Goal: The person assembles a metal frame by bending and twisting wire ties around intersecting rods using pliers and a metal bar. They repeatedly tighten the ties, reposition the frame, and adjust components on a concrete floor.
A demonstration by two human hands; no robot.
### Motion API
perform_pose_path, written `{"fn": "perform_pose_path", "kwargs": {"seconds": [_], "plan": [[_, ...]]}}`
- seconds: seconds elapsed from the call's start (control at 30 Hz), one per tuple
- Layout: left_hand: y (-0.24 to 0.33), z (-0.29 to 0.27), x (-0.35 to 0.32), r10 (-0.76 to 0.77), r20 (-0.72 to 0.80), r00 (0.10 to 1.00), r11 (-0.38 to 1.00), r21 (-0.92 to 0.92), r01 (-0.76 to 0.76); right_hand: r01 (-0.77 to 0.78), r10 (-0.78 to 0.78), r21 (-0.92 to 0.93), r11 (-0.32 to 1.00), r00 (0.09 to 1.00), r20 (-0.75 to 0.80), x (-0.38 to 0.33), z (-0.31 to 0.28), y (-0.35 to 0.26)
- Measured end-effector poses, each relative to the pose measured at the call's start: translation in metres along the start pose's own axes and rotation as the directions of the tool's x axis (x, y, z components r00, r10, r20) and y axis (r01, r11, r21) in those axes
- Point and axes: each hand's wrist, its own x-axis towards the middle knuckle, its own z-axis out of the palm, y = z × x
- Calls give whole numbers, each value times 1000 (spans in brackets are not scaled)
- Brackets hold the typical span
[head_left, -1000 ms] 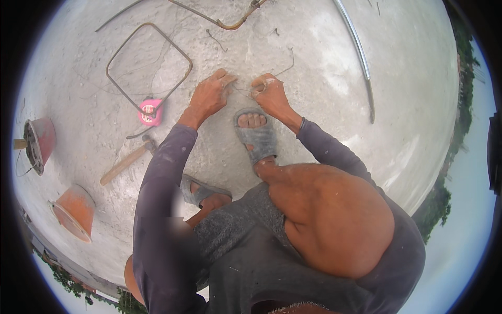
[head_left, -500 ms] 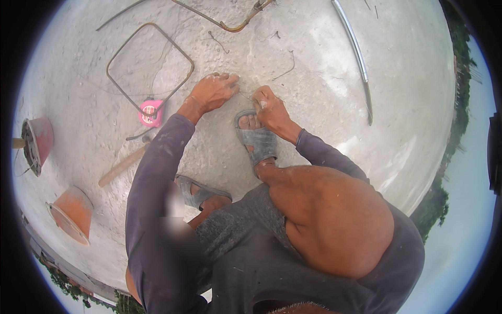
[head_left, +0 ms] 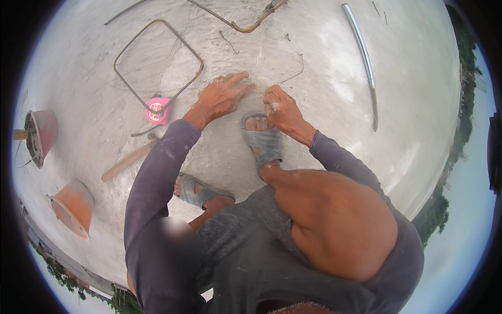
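My left hand (head_left: 224, 97) hovers low over the grey concrete, its fingers stretched and apart. Just to its right, my right hand (head_left: 284, 109) is closed, fingers curled in a pinch above the toes of my sandalled foot (head_left: 263, 137). A thin wire (head_left: 257, 93) runs out of the pinch toward the left hand's fingertips. It is very fine, and its part inside the fingers is hidden. Beyond the hands lie short bent wire pieces, one (head_left: 301, 67) hooked near the right hand and another (head_left: 228, 42) farther off.
Left of my left hand lie a squarish bent steel rod (head_left: 158, 21), a pink tape measure (head_left: 157, 111) and a wooden-handled hammer (head_left: 128, 163). Two orange-red buckets (head_left: 78, 204) (head_left: 46, 131) stand farther left. A long metal bar (head_left: 361, 47) lies at right, with a bent rod (head_left: 225, 20) at the far side.
The fingers of my left hand have spread from a closed pose. Both hands sit slightly farther right in the picture, as does the whole floor scene. My right hand stays closed.
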Motion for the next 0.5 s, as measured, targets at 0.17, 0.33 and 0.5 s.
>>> {"fn": "perform_pose_path", "kwargs": {"seconds": [0.17, 0.33, 0.5], "plan": [[18, -8, 2, -97, 150, 984, 976, -178, 123, -21, 17, 58, 998, 997, 74, 9, -30, -2], [35, -14, -9, -224, 215, 951, 914, -291, 281, 84, -85, -47, 995, 996, -23, 9, -39, -16], [45, -15, -16, -247, 267, 932, 930, -204, 305, -50, 106, -156, 987, 920, 376, 13, -39, -32]]}}
